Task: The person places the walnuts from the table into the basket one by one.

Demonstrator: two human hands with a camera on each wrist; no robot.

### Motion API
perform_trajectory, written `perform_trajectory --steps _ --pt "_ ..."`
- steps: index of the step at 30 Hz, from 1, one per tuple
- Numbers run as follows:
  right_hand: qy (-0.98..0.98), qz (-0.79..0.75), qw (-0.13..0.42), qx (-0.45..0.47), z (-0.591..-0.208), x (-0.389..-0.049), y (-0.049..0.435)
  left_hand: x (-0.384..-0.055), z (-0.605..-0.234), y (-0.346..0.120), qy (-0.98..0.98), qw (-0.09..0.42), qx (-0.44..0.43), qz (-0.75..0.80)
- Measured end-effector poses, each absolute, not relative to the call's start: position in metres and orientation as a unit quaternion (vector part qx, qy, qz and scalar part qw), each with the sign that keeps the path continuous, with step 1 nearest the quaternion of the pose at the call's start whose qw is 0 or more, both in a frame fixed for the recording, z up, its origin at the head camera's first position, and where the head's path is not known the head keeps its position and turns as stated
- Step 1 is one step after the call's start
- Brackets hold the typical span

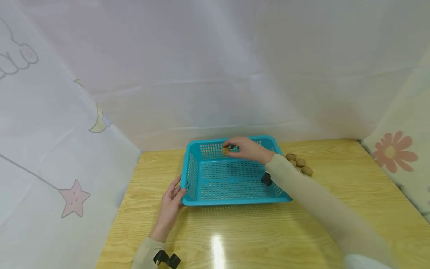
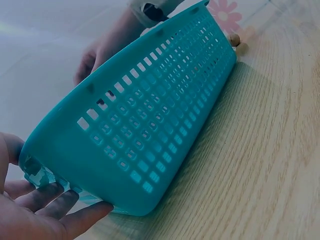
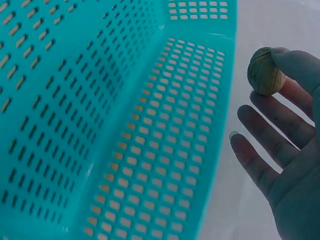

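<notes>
A turquoise plastic basket [image 1: 231, 201] with slotted walls and floor sits on the table. At its left front corner my left hand [image 1: 170, 203] grips the rim, thumb on top and fingers against the outer wall; the left wrist view shows those fingers [image 2: 60, 200] under the rim. Over the basket's far part, my right hand [image 1: 246, 148] pinches a walnut [image 3: 266, 71] between thumb and fingers, the other fingers spread. Several more walnuts [image 1: 307, 170] lie in a group on the table beside the basket's right side, partly hidden behind the right sleeve.
The wood-grain table [image 1: 215, 231] extends to both sides and in front of the basket. A pale cloth curtain [image 1: 235, 93] hangs right behind it, with more printed cloth at left and right. Small black devices [image 1: 167, 258] are strapped to both wrists.
</notes>
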State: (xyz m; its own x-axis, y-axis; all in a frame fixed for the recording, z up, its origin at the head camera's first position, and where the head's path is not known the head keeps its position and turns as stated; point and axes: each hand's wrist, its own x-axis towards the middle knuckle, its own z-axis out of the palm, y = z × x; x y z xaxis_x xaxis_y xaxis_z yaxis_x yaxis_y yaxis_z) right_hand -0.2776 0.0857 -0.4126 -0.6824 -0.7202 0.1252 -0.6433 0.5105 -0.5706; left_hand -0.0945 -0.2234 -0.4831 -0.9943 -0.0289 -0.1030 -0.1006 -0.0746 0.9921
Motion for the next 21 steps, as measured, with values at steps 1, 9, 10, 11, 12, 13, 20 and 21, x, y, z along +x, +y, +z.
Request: perform_trajectory --steps 1,9,10,11,12,13,20,21 --pt "0.866 -0.299 0.068 -0.394 -0.416 -0.280 0.081 -0.095 -0.483 -0.223 0.679 0.024 -0.048 0.732" --pt "0.858 -0.281 0.105 -0.418 -0.448 -0.297 0.046 -0.095 -0.486 -0.225 0.679 0.025 -0.043 0.732" --pt "0.858 -0.277 0.109 -0.419 -0.452 -0.298 0.042 -0.095 -0.486 -0.225 0.680 0.026 -0.044 0.732" --pt "0.857 -0.274 0.114 -0.420 -0.457 -0.299 0.038 -0.095 -0.486 -0.225 0.680 0.026 -0.045 0.731" --pt "0.858 -0.272 0.119 -0.420 -0.461 -0.300 0.035 -0.094 -0.486 -0.225 0.680 0.026 -0.046 0.731" --pt "0.858 -0.269 0.123 -0.421 -0.465 -0.300 0.032 -0.094 -0.486 -0.225 0.680 0.026 -0.046 0.731" --pt "0.860 -0.218 0.135 -0.441 -0.482 -0.302 0.020 -0.095 -0.486 -0.223 0.680 0.024 -0.050 0.731" --pt "0.862 -0.209 0.137 -0.441 -0.483 -0.302 0.020 -0.096 -0.486 -0.223 0.678 0.025 -0.051 0.733"
